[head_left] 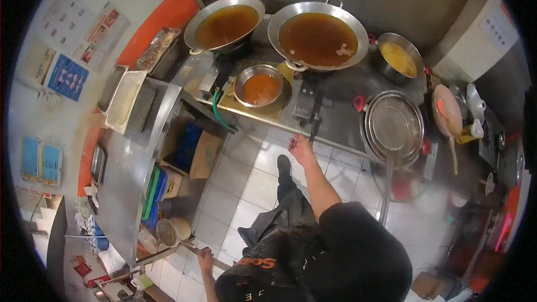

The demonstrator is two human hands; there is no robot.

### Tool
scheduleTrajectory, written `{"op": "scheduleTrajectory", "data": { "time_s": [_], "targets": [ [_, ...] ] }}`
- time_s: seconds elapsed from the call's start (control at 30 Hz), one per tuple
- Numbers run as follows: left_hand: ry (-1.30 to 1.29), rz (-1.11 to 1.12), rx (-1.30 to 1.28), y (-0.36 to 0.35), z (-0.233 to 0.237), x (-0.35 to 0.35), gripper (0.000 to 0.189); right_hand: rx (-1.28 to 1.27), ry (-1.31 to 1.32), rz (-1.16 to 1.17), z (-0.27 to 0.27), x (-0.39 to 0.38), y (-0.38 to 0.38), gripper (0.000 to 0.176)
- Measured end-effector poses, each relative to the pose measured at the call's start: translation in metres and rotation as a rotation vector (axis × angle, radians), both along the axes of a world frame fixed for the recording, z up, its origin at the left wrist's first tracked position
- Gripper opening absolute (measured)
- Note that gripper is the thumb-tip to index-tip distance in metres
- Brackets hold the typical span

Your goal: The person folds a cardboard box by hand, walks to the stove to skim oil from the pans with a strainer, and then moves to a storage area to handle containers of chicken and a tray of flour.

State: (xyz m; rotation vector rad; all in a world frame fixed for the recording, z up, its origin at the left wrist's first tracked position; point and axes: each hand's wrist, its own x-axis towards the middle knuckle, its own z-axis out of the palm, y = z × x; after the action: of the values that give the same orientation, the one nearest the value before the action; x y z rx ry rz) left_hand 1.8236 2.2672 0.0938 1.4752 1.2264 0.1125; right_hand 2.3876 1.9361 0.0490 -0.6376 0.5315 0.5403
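My left hand [206, 258] is closed around the long handle of a round dipper [173, 231], low at the left beside the steel counter. The dipper's bowl looks pale inside. My right hand [301, 149] reaches forward at the front edge of the stove [341, 117], its fingers loosely bent and apart, with nothing visible in them. A dark lever [316, 127] on the stove front lies close to its fingertips; contact cannot be made out. Behind are two large woks, a left wok [191, 36] and a right wok [274, 31], both with brown liquid.
A steel bowl [239, 89] of orange liquid sits on the stove. A pot [386, 72] with yellow contents stands back right. Long-handled strainers [394, 126] overhang the right front edge. A steel counter [120, 190] with trays [124, 106] runs along the left. White tiles [240, 182] cover the floor.
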Motion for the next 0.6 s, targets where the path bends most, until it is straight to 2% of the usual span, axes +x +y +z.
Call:
{"op": "scheduleTrajectory", "data": {
  "time_s": [0.03,0.1,0.17,0.23,0.27,0.4,0.47,0.5,0.57,0.6],
  "targets": [
    [0.045,0.013,-0.012,0.008,-0.002,0.021,0.023,-0.003,0.006,0.002,-0.012,0.021,0.006,0.034],
    [0.142,-0.004,-0.031,0.012,-0.004,0.052,0.024,0.246,0.124,-0.169,-0.053,0.049,0.014,0.038],
    [0.246,-0.222,0.028,0.011,-0.015,0.085,0.024,0.274,0.209,-0.191,-0.089,0.078,0.021,0.037],
    [0.327,-0.471,0.114,0.007,-0.028,0.114,0.025,0.259,0.291,-0.294,-0.101,0.088,0.022,0.036],
    [0.351,-0.554,0.132,0.002,-0.032,0.13,0.025,0.263,0.293,-0.303,-0.104,0.092,0.022,0.03],
    [0.386,-0.609,0.101,0.007,-0.026,0.189,0.025,0.364,0.34,-0.4,-0.12,0.097,0.029,0.022],
    [0.387,-0.59,0.075,0.018,-0.022,0.212,0.025,0.112,0.301,-0.496,-0.1,0.095,0.036,0.022],
    [0.386,-0.576,0.061,0.025,-0.02,0.222,0.025,0.111,0.306,-0.492,-0.092,0.095,0.037,0.022],
    [0.372,-0.56,0.042,0.04,-0.019,0.239,0.025,-0.262,0.139,-0.331,-0.091,0.091,0.039,0.024],
    [0.357,-0.546,0.028,0.05,-0.018,0.25,0.025,-0.335,0.137,-0.36,-0.091,0.095,0.045,0.023]
  ]
}}
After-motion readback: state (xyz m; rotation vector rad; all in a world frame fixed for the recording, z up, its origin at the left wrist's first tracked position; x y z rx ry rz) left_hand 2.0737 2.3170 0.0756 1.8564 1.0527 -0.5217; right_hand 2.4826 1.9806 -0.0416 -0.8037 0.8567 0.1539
